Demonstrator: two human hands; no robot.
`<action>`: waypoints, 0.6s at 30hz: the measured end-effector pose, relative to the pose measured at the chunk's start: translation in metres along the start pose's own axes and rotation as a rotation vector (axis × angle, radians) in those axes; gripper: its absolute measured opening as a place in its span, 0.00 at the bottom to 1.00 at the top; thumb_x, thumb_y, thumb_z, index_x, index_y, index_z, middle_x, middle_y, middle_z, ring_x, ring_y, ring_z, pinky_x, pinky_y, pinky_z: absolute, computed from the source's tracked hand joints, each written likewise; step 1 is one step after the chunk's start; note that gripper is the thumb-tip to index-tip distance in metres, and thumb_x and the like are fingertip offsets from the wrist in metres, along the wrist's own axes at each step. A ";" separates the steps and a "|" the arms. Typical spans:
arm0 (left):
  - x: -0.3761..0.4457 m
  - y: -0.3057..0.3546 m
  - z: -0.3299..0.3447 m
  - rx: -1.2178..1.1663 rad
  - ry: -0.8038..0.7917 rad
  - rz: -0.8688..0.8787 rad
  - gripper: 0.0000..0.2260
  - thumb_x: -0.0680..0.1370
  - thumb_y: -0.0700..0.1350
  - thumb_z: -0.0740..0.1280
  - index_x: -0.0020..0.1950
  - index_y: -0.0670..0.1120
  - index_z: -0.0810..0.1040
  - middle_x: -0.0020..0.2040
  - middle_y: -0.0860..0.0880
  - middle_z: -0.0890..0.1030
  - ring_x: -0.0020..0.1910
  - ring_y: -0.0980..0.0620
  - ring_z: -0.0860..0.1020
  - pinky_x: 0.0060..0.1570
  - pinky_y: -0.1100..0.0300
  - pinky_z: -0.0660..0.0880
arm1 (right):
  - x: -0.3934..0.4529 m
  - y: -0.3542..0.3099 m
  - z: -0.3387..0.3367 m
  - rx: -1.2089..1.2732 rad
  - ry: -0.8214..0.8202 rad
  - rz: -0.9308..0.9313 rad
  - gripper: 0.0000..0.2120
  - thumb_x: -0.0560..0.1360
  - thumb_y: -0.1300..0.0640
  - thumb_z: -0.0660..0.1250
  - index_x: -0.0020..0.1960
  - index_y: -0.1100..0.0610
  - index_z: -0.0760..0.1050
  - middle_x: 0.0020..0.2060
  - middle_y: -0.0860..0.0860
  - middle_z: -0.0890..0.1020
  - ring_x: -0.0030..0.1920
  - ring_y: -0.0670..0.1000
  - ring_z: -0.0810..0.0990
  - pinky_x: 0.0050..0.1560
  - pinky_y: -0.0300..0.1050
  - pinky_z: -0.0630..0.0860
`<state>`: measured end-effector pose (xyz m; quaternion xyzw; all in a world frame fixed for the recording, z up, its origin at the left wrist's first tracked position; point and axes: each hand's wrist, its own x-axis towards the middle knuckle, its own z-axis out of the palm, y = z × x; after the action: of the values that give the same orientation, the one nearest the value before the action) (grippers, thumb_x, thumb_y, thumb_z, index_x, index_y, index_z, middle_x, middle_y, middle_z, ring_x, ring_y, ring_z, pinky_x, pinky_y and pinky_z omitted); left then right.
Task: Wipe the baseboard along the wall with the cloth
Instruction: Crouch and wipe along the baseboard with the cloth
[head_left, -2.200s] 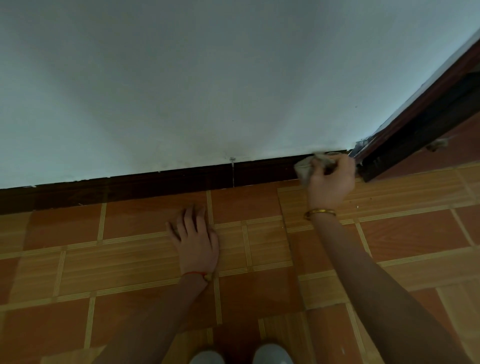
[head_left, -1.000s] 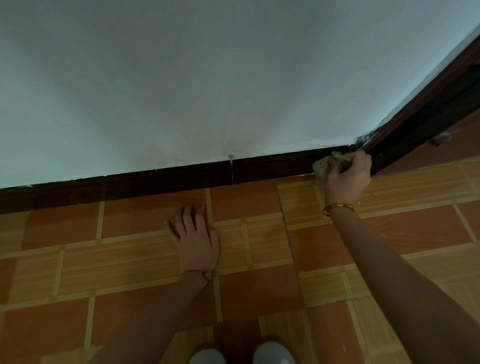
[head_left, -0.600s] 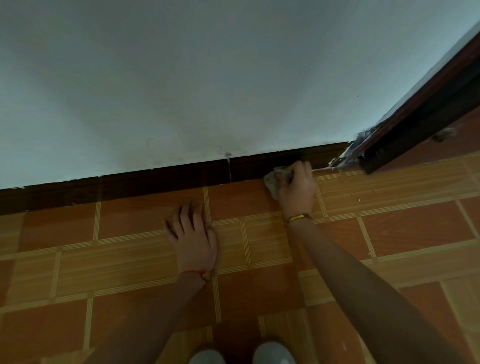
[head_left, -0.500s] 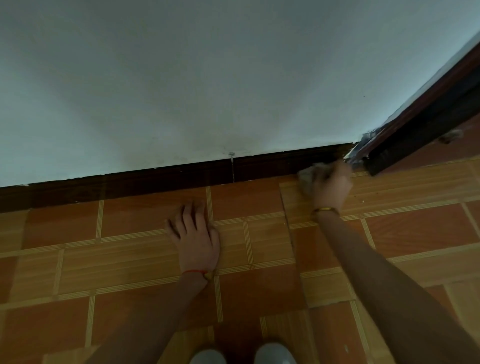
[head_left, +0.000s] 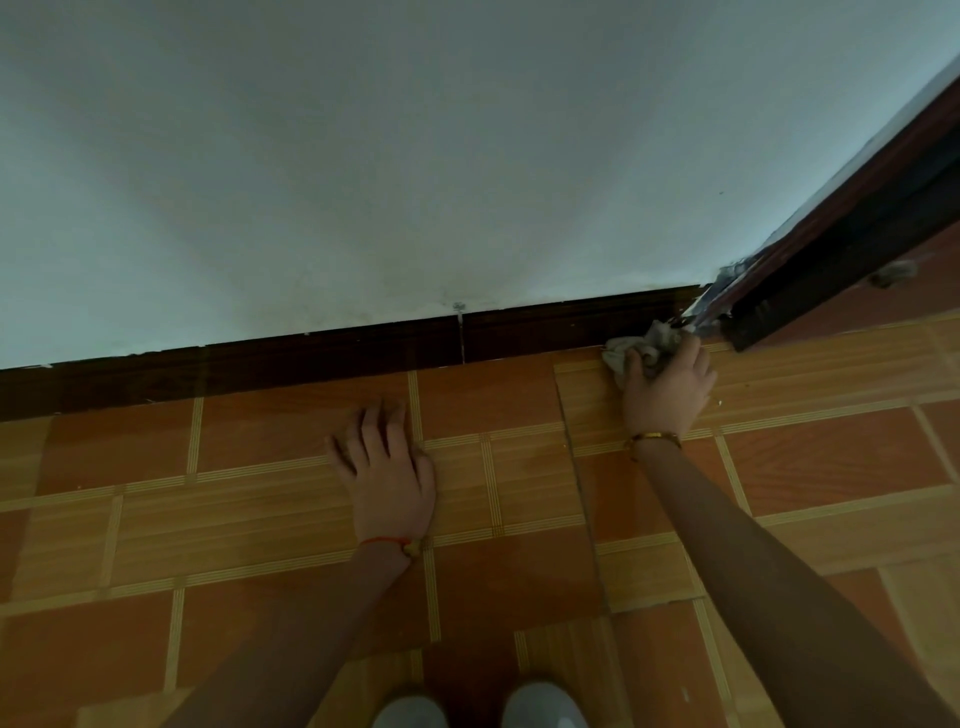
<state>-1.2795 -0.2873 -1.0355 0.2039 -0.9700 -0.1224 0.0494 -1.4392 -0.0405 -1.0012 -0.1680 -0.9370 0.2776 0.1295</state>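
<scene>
Right hand: fingers curled around cloth, pressing it at foot of baseboard near door frame; gold bangle at wrist.
Left hand: flat on floor, fingers spread slightly, holding nothing; red cord at wrist.
Cloth: grey, crumpled, soft bunch, touching baseboard's right end.
Baseboard: dark brown glossy strip, 1 vertical seam, under matte white wall.
Floor: orange-tan tiles, wood-grain print, pale ribbed lines.
</scene>
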 end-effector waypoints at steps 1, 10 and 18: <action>0.000 0.000 0.000 -0.006 0.003 0.000 0.25 0.77 0.49 0.55 0.73 0.44 0.68 0.72 0.40 0.69 0.74 0.38 0.63 0.73 0.31 0.51 | 0.001 0.000 0.000 0.006 -0.003 0.015 0.24 0.73 0.53 0.69 0.64 0.62 0.68 0.59 0.61 0.73 0.57 0.62 0.71 0.54 0.58 0.71; -0.001 0.001 0.001 0.021 -0.002 -0.006 0.24 0.77 0.48 0.56 0.72 0.44 0.68 0.72 0.40 0.68 0.73 0.37 0.64 0.73 0.31 0.51 | -0.011 -0.021 0.010 0.162 -0.074 -0.069 0.15 0.71 0.64 0.71 0.55 0.65 0.71 0.54 0.61 0.76 0.53 0.60 0.77 0.49 0.47 0.75; -0.001 0.001 0.000 0.016 0.010 -0.007 0.24 0.77 0.48 0.57 0.73 0.44 0.68 0.72 0.40 0.68 0.73 0.37 0.63 0.74 0.33 0.49 | 0.017 -0.002 -0.011 0.132 0.075 -0.024 0.13 0.72 0.64 0.68 0.56 0.64 0.74 0.52 0.62 0.78 0.51 0.60 0.77 0.45 0.42 0.70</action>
<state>-1.2794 -0.2859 -1.0349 0.2082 -0.9700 -0.1140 0.0522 -1.4517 -0.0299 -0.9882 -0.1580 -0.9131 0.3308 0.1785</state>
